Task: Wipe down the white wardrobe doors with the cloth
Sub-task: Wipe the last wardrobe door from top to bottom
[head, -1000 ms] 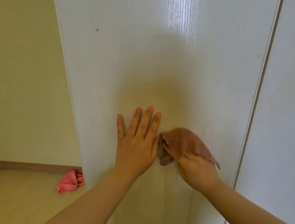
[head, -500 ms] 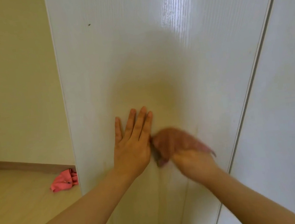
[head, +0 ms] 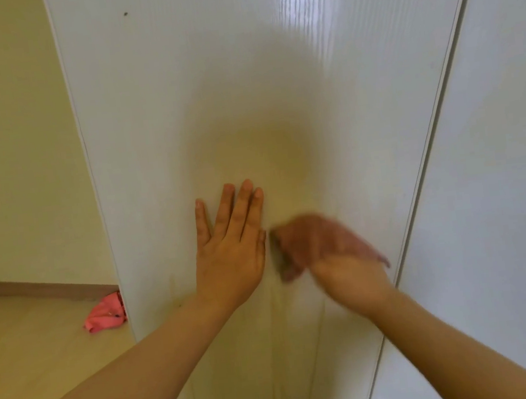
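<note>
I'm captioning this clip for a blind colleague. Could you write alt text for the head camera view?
A person's right hand holds a reddish-brown cloth against a glossy white wardrobe door, blurred by motion, while the left hand lies flat on the door just beside it. A pink rag lies on the floor at left.

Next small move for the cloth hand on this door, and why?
Probably drag the reddish-brown cloth in the right hand downward: faint vertical streaks run just below it on the white wardrobe door, and the flat left hand blocks leftward travel.
</note>
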A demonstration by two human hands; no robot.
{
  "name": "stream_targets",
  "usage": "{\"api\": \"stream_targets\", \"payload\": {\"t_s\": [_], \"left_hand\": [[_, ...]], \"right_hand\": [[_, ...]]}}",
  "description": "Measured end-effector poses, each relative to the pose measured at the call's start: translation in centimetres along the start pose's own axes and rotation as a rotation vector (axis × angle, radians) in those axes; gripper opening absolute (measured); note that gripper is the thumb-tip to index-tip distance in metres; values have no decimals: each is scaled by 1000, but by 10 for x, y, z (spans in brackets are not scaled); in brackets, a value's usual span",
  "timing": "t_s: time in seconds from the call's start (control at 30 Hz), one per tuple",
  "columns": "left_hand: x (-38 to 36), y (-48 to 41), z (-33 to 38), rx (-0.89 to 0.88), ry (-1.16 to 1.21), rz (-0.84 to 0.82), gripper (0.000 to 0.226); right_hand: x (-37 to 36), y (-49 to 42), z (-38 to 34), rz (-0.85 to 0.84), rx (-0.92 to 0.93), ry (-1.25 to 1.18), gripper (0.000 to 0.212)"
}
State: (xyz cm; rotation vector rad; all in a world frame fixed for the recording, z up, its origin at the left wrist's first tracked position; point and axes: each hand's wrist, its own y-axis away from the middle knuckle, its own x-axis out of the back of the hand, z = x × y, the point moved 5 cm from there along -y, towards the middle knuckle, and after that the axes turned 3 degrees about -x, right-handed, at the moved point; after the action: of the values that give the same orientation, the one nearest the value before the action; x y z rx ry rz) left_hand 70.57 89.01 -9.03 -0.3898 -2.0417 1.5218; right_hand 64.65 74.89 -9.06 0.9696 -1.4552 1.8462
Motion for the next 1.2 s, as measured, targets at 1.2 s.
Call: {"api": "stream_targets", "payload": {"t_s": [1.2], "left_hand": [[15,30,-9,27,-79,-97,63]], "right_hand": [[81,-63,-6,1034,-27,-6,15]]}}
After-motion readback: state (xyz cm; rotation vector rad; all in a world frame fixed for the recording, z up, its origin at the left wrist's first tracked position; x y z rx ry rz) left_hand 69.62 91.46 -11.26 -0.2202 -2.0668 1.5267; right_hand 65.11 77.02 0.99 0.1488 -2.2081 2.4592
